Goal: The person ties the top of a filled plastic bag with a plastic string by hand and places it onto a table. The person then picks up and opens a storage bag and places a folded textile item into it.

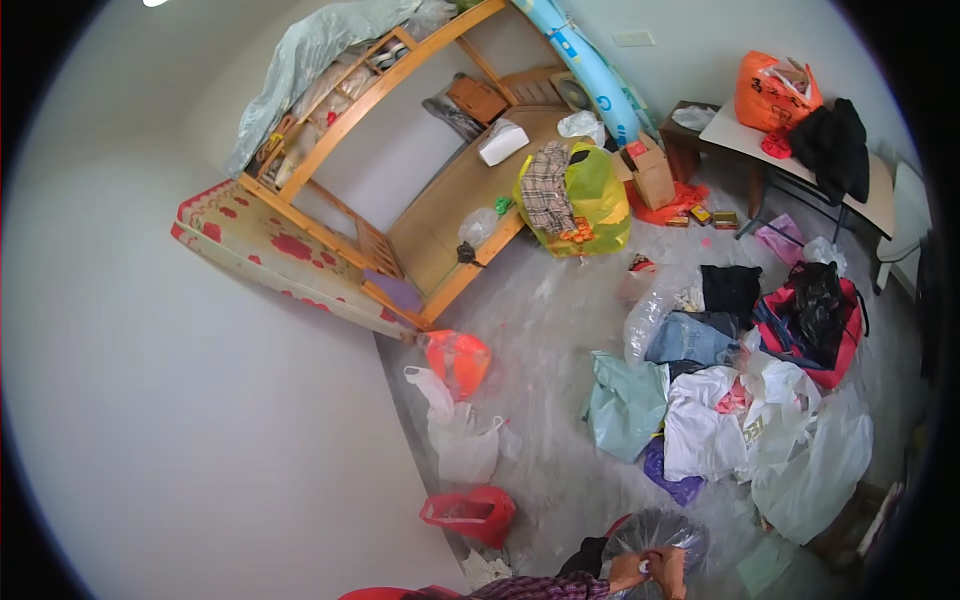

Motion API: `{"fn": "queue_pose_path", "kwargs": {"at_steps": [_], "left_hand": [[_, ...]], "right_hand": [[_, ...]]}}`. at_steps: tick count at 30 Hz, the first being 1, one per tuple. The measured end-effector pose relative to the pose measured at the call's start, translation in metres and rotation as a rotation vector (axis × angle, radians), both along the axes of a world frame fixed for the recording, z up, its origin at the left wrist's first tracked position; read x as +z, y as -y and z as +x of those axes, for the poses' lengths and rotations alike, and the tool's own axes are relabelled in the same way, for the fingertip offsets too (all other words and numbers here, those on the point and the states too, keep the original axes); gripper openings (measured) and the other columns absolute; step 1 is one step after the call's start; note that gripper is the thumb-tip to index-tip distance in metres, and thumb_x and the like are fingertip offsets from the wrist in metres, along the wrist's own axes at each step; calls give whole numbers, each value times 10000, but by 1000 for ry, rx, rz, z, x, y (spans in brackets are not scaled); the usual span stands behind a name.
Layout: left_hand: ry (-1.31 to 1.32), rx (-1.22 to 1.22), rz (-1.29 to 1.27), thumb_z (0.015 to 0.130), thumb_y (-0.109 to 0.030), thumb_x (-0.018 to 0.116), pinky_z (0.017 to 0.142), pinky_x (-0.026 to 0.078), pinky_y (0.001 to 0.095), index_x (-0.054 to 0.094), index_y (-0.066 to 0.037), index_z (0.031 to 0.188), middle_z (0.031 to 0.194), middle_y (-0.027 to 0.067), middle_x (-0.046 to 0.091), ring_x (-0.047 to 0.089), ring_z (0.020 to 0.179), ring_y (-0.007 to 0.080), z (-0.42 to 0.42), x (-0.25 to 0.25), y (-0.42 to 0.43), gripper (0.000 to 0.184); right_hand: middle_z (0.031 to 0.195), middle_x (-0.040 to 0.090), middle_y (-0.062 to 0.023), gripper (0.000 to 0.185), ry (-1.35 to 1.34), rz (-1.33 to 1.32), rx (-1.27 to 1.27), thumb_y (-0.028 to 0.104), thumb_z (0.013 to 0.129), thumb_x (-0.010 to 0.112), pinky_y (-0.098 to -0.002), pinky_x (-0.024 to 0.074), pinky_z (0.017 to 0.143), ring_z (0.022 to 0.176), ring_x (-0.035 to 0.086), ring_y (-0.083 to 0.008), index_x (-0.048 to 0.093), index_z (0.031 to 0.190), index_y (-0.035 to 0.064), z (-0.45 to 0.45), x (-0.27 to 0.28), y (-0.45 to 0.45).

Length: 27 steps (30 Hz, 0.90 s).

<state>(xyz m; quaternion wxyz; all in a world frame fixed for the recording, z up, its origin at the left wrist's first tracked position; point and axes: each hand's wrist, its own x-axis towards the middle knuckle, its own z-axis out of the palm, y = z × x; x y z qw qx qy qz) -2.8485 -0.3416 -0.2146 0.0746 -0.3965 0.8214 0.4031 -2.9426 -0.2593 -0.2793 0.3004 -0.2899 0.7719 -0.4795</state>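
Observation:
At the bottom edge, my left hand (627, 572), reached by a dark plaid sleeve (545, 588), is closed on the gathered clear plastic bag (655, 530). My right hand (668, 570) meets it from the right, its fingers also closed on the bag. Something small and white shows between the hands, too small to name. The bag bulges out just beyond them, with dark and red material beside it. A red bag (475, 515) stands on the floor to the left, and a purple bag (672, 473) lies above the hands.
White bags (465, 445) and an orange bag (460, 362) line the left wall. Clothes, a green bag (627, 405) and a pink bag (845, 350) cover the floor at right. Farther off are a wooden bunk bed (470, 265), yellow bag (600, 200) and table (735, 135).

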Motion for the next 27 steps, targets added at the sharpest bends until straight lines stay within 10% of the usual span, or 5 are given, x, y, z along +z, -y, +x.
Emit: {"fn": "queue_pose_path", "kwargs": {"at_steps": [6,11,19,24,27], "left_hand": [[9,-1,-2,690,-363,562,651,452,431,599,-116,881,843,125,612,587,771,313,-2,-28,-4,314],[362,-66,-4,698,-393,542,649,447,451,594,-118,854,841,127,614,580,781,338,-18,-33,1,321],[229,-9,-4,690,-377,542,630,452,436,606,-127,856,785,114,619,587,754,321,-10,-44,-2,307],[207,40,-6,685,-361,535,644,455,417,628,-126,840,781,111,619,589,760,301,1,-70,-1,298],[214,88,88,687,-359,529,660,457,402,641,-120,832,783,122,618,588,758,310,4,-73,6,301]], "right_hand": [[696,612,-117,84,-178,-120,494,54,585,578,-326,477,618,695,599,-267,629,651,47,-29,29,26],[773,604,-131,166,-313,-27,442,91,570,619,-363,471,643,732,583,-297,622,734,68,-24,10,35],[644,601,-100,169,-445,418,511,189,501,677,-355,474,598,642,592,-283,633,629,87,-22,-38,30],[574,584,-117,139,116,191,238,207,524,639,-349,475,540,578,592,-288,635,573,77,-17,-38,19],[545,575,-120,192,-53,249,164,240,512,659,-358,465,525,551,581,-297,631,567,59,-7,-39,19]]}}
